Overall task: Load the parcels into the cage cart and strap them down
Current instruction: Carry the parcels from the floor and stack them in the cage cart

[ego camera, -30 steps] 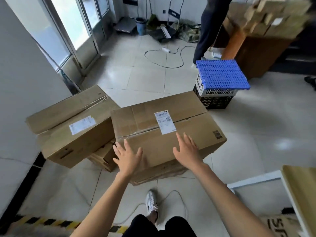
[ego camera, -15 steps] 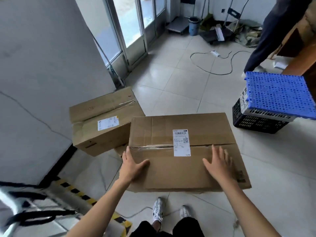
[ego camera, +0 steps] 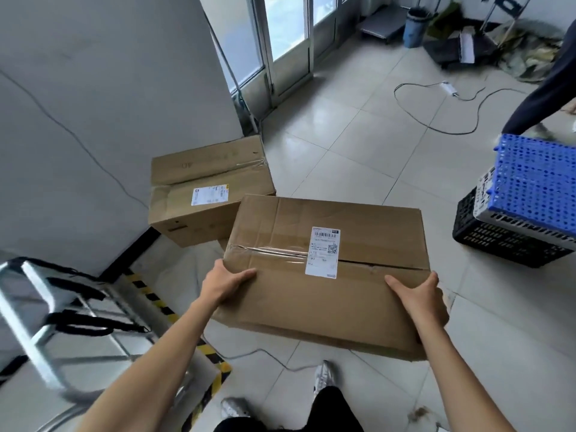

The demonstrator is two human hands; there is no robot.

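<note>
A large taped cardboard parcel [ego camera: 327,288] with a white shipping label is lifted off the floor in front of me. My left hand [ego camera: 223,283] grips its near left corner, thumb on top. My right hand [ego camera: 417,294] grips the near right edge, thumb on top and fingers down the side. A second labelled parcel [ego camera: 205,191] stands behind it against the grey wall, on top of another box that is mostly hidden. The metal cage cart [ego camera: 40,322] with black straps [ego camera: 90,321] shows at the lower left.
Yellow-black hazard tape [ego camera: 156,304] marks the floor by the cart. Stacked black, white and blue crates [ego camera: 523,213] stand at the right. A person in dark clothes [ego camera: 542,92] stands behind the crates. A cable [ego camera: 436,120] loops on the tiles, and another cable runs near my feet.
My hands slid from the top of the parcel to its near corners and took hold. The parcel has come up toward me, and my view turned left so the cage cart appears.
</note>
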